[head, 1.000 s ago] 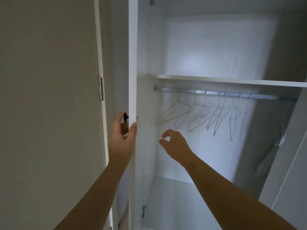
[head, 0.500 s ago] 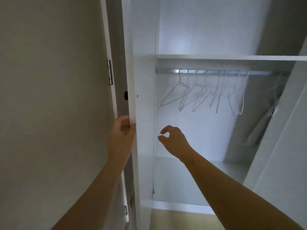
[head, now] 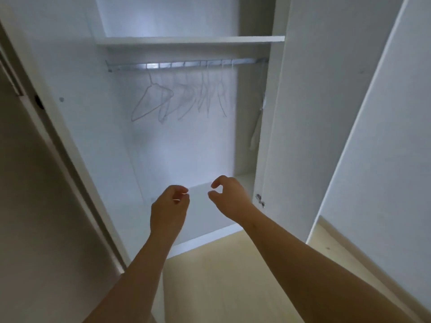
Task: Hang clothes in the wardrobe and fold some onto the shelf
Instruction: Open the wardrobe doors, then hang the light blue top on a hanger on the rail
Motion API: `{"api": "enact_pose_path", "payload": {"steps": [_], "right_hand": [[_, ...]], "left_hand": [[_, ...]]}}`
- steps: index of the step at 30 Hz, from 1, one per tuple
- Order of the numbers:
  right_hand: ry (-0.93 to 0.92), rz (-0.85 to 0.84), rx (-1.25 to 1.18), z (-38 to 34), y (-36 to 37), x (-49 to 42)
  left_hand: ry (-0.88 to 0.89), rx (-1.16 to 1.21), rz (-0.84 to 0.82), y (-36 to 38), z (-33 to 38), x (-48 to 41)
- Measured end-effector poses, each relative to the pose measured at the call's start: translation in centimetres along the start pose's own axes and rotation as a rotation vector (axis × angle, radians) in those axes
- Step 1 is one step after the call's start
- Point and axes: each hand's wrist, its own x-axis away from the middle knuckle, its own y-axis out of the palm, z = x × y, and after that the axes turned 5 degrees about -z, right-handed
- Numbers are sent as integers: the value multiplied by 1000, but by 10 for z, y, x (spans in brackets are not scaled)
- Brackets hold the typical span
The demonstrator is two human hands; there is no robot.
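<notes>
Wardrobe (head: 186,148) is presented open directly ahead. Bare wire hangers (head: 152,102) are bunched on the rail (head: 186,65) under the shelf (head: 186,39). No garment can be identified. Left hand (head: 169,207) and right hand (head: 229,198) are held low before the opening, fingers loosely curled, nothing gripped. Bunched hangers could be snagged together, or knocked off the rail, if one is pulled sideways.

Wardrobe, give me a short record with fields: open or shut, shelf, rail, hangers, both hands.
wardrobe: open
shelf: white, top not visible
rail: metal, under the shelf
hangers: several bare wire ones on the rail
left hand: fingers loosely curled, holding nothing
right hand: beside it, fingers loosely curled, holding nothing
</notes>
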Motion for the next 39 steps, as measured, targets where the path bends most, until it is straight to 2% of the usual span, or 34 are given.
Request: {"api": "enact_pose_path", "payload": {"steps": [3,8,17,24,27,32,39], "right_hand": [[174,85,27,58,-35,64],[436,238,17,137,-77,184],[936,512,-86,224,-110,483],[1252,778,-209,240,-110,659],[1346,867,-237,247,-105,707],[1477,958,-283,263,-101,767],[1634,1094,-369,288,-124,829]], "left_hand": [[30,-36,-297,61,19,44],[143,-114,-652,146,43,134],[327,-199,-1257,252,99,388],[495,-288,-1577,289,132,550],[554,-298,-1664,303,142,595],[590,-281,-1851,334,155,661],[728,-278,-2064,388,186,747]]}}
